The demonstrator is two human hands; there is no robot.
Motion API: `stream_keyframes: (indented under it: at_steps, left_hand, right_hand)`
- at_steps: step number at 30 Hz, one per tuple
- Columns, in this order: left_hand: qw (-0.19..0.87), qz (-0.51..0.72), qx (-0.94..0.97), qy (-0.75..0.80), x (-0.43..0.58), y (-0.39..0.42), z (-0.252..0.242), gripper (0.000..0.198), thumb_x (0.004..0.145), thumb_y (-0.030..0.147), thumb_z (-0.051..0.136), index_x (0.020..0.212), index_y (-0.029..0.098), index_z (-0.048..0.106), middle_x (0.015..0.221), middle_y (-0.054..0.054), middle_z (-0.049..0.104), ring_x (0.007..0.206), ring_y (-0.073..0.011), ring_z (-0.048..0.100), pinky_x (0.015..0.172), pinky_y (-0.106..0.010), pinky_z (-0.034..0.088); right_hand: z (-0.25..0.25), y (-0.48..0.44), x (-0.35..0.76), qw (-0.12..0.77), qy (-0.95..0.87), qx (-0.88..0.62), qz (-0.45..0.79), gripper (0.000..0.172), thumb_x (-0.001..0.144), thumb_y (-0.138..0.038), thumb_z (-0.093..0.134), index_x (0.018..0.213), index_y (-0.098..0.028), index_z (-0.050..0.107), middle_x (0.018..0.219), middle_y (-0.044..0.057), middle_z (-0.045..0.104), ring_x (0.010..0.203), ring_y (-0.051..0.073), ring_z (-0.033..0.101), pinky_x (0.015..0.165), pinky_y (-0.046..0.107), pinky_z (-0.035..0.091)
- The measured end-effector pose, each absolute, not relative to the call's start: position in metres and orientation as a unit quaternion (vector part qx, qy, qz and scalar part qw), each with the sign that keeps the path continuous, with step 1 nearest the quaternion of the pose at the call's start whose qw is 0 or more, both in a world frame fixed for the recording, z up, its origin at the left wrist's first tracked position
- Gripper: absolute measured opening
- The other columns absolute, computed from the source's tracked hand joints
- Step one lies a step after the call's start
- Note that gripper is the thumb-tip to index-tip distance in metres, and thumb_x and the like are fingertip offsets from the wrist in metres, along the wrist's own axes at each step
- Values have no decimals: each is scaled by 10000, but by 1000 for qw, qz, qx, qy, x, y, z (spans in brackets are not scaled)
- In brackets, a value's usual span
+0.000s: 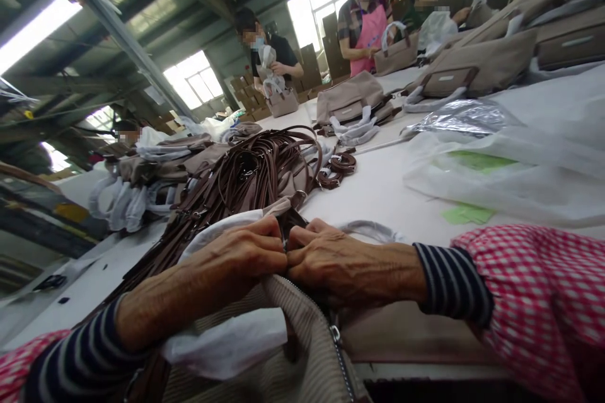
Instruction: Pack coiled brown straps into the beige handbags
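Observation:
A taupe handbag (pixel 302 327) with a ribbed lining lies close in front of me, its zip (pixel 334 334) running down toward the near edge. At the bag's far end my left hand (pixel 250 249) and my right hand (pixel 326 258) meet, knuckles almost touching. Both have their fingers curled closed on the bag's edge by the zip; the fingertips are hidden. White wrapping paper (pixel 231 343) pokes out beside the lining. Behind the bag lies a heap of dark brown straps (pixel 246 170) with metal clips.
Coiled straps (pixel 338 167) and a finished-looking bag (pixel 352 101) lie beyond the heap. Clear plastic sheeting (pixel 510 170) with green paper covers the right side. More bags (pixel 477 63) are piled at back right, others (pixel 151 170) at left. Several people stand across the table (pixel 378 182).

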State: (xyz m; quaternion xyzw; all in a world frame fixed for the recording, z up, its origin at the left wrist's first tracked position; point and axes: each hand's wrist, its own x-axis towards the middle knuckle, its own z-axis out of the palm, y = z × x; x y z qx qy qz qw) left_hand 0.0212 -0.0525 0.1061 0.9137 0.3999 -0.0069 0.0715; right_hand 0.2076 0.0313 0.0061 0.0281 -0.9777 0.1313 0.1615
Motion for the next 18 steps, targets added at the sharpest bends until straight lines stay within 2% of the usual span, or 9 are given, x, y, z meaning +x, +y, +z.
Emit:
stream_keyframes:
  at_steps: [3, 6, 9, 11, 14, 18]
  left_hand:
    - [122, -42, 909, 395, 21, -50, 102, 394, 1049, 102, 401, 744, 214, 624, 765, 4, 652, 835, -171, 574, 827, -292, 474]
    - [128, -40, 905, 403, 15, -54, 94, 347, 1048, 100, 426, 777, 206, 615, 816, 3, 651, 863, -175, 556, 854, -312, 453]
    - [140, -42, 900, 411, 9, -58, 92, 304, 1066, 146, 457, 814, 205, 617, 879, -2, 652, 916, -179, 544, 881, -317, 430]
    - [147, -50, 896, 415, 7, -57, 93, 313, 1081, 168, 454, 800, 199, 590, 898, 0, 644, 923, -171, 535, 859, -306, 417]
    - [154, -59, 895, 414, 7, -54, 93, 339, 1093, 168, 431, 779, 190, 560, 904, 1, 625, 920, -162, 522, 820, -300, 396]
    - [147, -54, 906, 392, 6, -47, 89, 325, 1079, 118, 428, 795, 195, 567, 892, 0, 627, 926, -173, 513, 807, -310, 381]
  right_hand:
    - [6, 31, 209, 154, -972, 69, 163, 140, 988, -313, 630, 938, -182, 623, 1095, 54, 693, 1034, 217, 542, 908, 377, 379]
    - [8, 32, 224, 175, -966, 73, 175, 253, 934, -362, 724, 1066, -159, 650, 1168, 74, 677, 1126, 238, 532, 983, 394, 385]
    - [18, 38, 245, 189, -961, -19, 200, 434, 889, -362, 790, 1261, -190, 647, 1299, 85, 624, 1184, 261, 503, 1026, 424, 384]
    - [23, 43, 254, 159, -954, -98, 233, 522, 865, -364, 818, 1324, -202, 632, 1305, 105, 604, 1155, 273, 510, 991, 426, 418]
    - [23, 49, 257, 106, -953, -137, 247, 494, 873, -405, 807, 1296, -200, 655, 1219, 113, 608, 1107, 284, 515, 932, 411, 455]
    - [16, 51, 248, 86, -964, -139, 211, 427, 898, -490, 756, 1246, -252, 690, 1336, 114, 543, 1143, 311, 501, 945, 443, 461]
